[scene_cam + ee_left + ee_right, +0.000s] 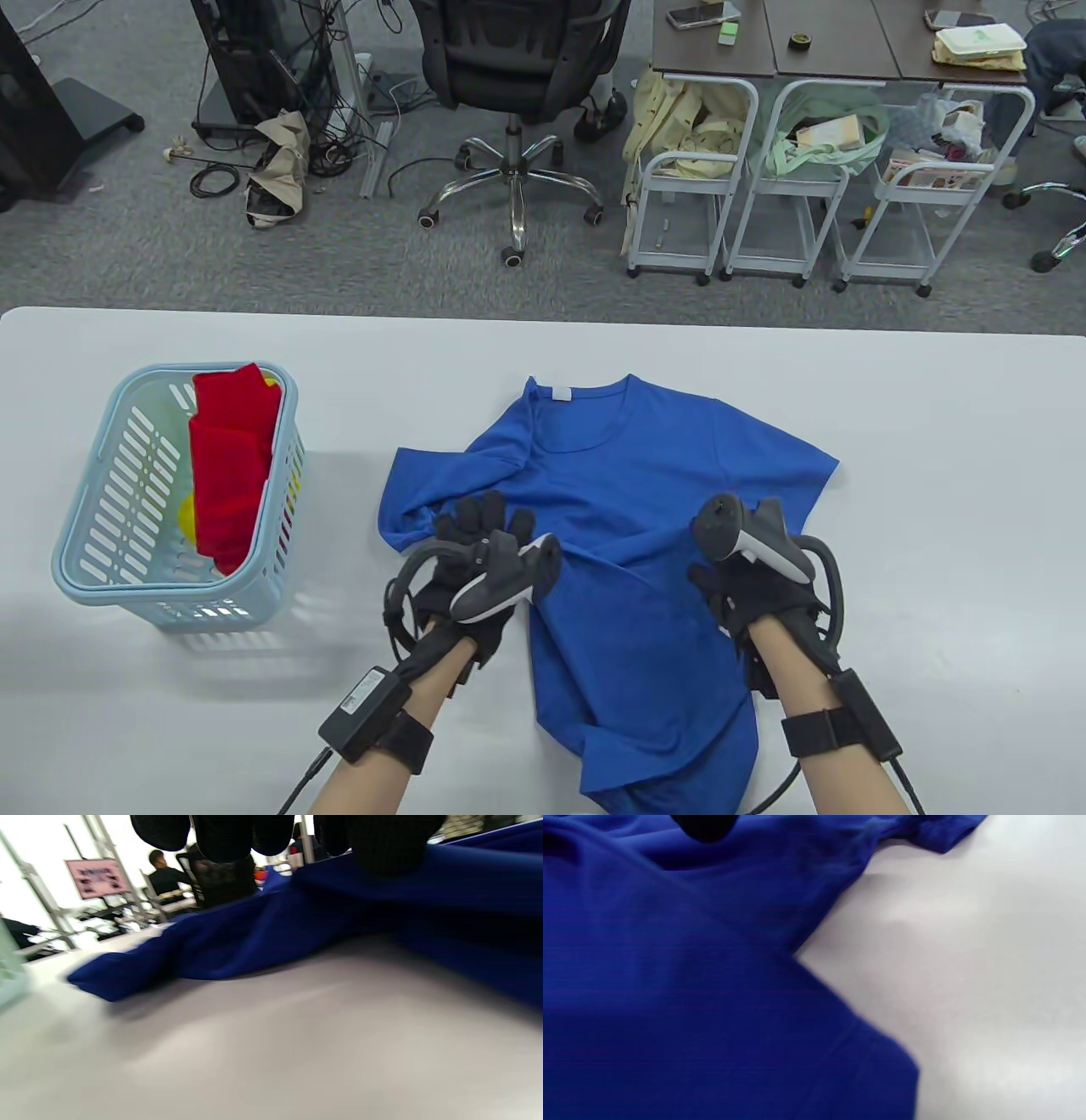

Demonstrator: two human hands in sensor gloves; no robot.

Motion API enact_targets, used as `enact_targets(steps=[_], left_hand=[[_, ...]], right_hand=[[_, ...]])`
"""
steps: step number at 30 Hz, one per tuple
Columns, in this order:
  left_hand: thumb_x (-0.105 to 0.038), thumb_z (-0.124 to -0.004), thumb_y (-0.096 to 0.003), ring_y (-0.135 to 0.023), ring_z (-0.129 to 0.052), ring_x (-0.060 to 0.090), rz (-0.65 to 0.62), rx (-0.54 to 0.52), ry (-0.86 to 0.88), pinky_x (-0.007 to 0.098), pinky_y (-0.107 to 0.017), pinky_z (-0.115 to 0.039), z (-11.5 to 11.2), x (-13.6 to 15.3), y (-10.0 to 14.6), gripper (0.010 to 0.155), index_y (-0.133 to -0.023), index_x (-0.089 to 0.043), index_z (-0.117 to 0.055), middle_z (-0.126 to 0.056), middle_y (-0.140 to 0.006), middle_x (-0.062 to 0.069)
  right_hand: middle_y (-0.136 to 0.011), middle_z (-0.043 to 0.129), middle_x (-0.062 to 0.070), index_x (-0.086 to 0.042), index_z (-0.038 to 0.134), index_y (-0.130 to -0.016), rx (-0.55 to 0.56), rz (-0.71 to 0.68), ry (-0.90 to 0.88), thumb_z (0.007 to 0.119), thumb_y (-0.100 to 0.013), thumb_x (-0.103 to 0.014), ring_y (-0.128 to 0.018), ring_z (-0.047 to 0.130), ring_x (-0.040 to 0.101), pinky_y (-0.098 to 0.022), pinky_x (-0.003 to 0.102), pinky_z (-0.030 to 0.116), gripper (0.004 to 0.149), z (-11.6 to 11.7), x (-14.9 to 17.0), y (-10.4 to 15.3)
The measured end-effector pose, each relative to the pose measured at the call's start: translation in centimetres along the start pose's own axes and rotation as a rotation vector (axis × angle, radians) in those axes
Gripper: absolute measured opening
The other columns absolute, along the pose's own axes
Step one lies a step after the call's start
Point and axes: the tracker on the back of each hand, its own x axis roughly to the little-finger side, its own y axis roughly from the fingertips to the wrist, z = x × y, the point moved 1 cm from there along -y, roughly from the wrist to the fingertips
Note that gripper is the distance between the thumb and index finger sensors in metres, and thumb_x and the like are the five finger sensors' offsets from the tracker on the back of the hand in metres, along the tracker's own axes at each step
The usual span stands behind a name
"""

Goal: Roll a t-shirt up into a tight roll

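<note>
Both hands rest on a blue t-shirt (628, 509) spread across the white worktop (933, 509), collar pointing away from the person. Her or his left hand (479, 552) lies with fingers (488, 514) stretched fairly straight over the crumpled left sleeve, touching the cloth rather than gripping it. Across the shirt, the right hand (751, 577) sits on the fabric near the right side seam; its tracker covers the fingers from above, so whether they pinch the cloth cannot be told. From the left wrist, dark fingertips (237, 836) hang over a raised fold of the sleeve, with the bare worktop below. Seen from the right wrist, only one dark fingertip (704, 825) shows at the top edge, above smooth blue cloth. Only the overhead camera shows the pale blue basket (93, 543) to the left, holding red cloth (233, 458). Both wrist views are blurred, and the shirt's hem runs off the bottom edge.
</note>
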Motion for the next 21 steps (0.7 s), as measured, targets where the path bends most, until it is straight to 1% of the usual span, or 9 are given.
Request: enact_targets(steps=[4, 6, 8, 10, 12, 14, 15, 17, 21], left_hand=[[-0.051, -0.064, -0.0547, -0.114, -0.051, 0.040, -0.140, 0.044, 0.052, 0.061, -0.079, -0.051, 0.4, -4.9, -1.6, 0.066, -0.115, -0.038, -0.040, -0.040, -0.127, 0.011], [-0.050, -0.065, -0.0548, -0.114, -0.049, 0.040, -0.183, 0.068, 0.070, 0.061, -0.080, -0.050, 0.6, -6.8, -2.6, 0.066, -0.115, -0.040, -0.038, -0.038, -0.127, 0.011], [-0.047, -0.065, -0.0551, -0.114, -0.048, 0.040, -0.200, 0.073, 0.059, 0.062, -0.080, -0.048, 0.6, -8.3, -3.4, 0.057, -0.110, -0.043, -0.051, -0.041, -0.126, 0.010], [-0.042, -0.064, -0.0558, -0.113, -0.054, 0.035, -0.196, 0.013, 0.020, 0.061, -0.080, -0.049, 0.6, -8.4, -3.4, 0.040, -0.095, -0.043, -0.069, -0.054, -0.122, 0.004], [-0.041, -0.066, -0.0539, -0.112, -0.061, 0.032, -0.227, -0.004, 0.018, 0.061, -0.079, -0.051, 0.6, -7.2, -3.0, 0.039, -0.092, -0.042, -0.074, -0.063, -0.119, 0.000], [-0.041, -0.067, -0.0534, -0.112, -0.061, 0.031, -0.321, 0.039, 0.067, 0.060, -0.079, -0.052, 0.5, -4.3, -1.7, 0.039, -0.092, -0.042, -0.074, -0.062, -0.118, -0.001], [-0.040, -0.068, -0.0530, -0.112, -0.061, 0.030, -0.318, 0.037, 0.094, 0.059, -0.079, -0.053, 0.4, -3.1, -1.1, 0.039, -0.091, -0.041, -0.075, -0.062, -0.118, -0.002], [-0.040, -0.072, -0.0516, -0.113, -0.061, 0.032, -0.242, 0.051, 0.081, 0.060, -0.079, -0.053, 0.0, 0.7, 0.5, 0.037, -0.088, -0.043, -0.079, -0.062, -0.119, 0.000], [-0.041, -0.079, -0.0490, -0.114, -0.059, 0.033, 0.012, 0.204, -0.129, 0.061, -0.079, -0.052, -2.6, 8.3, 3.1, 0.035, -0.083, -0.049, -0.083, -0.061, -0.122, -0.001]], right_hand=[[-0.120, 0.044, 0.010, -0.026, 0.050, -0.113, -0.057, -0.034, 0.019, 0.065, -0.058, -0.042, -0.112, 0.040, 0.042, -0.073, 0.060, 0.046, 0.059, 2.4, 0.4, 1.1], [-0.120, 0.030, 0.008, -0.027, 0.040, -0.114, -0.104, -0.060, -0.021, 0.063, -0.059, -0.042, -0.112, 0.029, 0.040, -0.074, 0.060, 0.043, 0.061, 3.6, 1.4, 0.7], [-0.120, 0.026, 0.007, -0.027, 0.038, -0.114, -0.106, -0.057, -0.111, 0.060, -0.060, -0.044, -0.112, 0.024, 0.039, -0.074, 0.060, 0.041, 0.061, 4.1, 2.6, 0.1], [-0.120, 0.026, 0.006, -0.027, 0.039, -0.114, -0.095, -0.044, -0.123, 0.057, -0.061, -0.044, -0.112, 0.023, 0.037, -0.074, 0.060, 0.039, 0.059, 4.4, 3.6, -0.8], [-0.120, 0.025, 0.006, -0.026, 0.038, -0.114, -0.088, -0.016, -0.126, 0.056, -0.061, -0.044, -0.112, 0.022, 0.038, -0.074, 0.061, 0.038, 0.059, 4.6, 4.7, -1.4], [-0.120, 0.023, 0.006, -0.025, 0.037, -0.115, -0.080, 0.017, -0.160, 0.056, -0.061, -0.046, -0.112, 0.020, 0.039, -0.074, 0.061, 0.036, 0.060, 4.7, 6.0, -2.2], [-0.120, 0.023, 0.007, -0.024, 0.037, -0.115, -0.074, 0.030, -0.179, 0.056, -0.061, -0.047, -0.112, 0.019, 0.039, -0.074, 0.062, 0.035, 0.062, 4.7, 6.5, -2.4], [-0.120, 0.021, 0.007, -0.023, 0.036, -0.115, -0.065, 0.060, -0.211, 0.059, -0.061, -0.049, -0.112, 0.016, 0.041, -0.074, 0.062, 0.033, 0.065, 4.9, 7.4, -3.0], [-0.120, 0.015, 0.008, -0.021, 0.029, -0.116, -0.053, 0.110, -0.190, 0.063, -0.059, -0.054, -0.111, 0.012, 0.043, -0.074, 0.064, 0.030, 0.074, 5.5, 7.7, -4.1]])
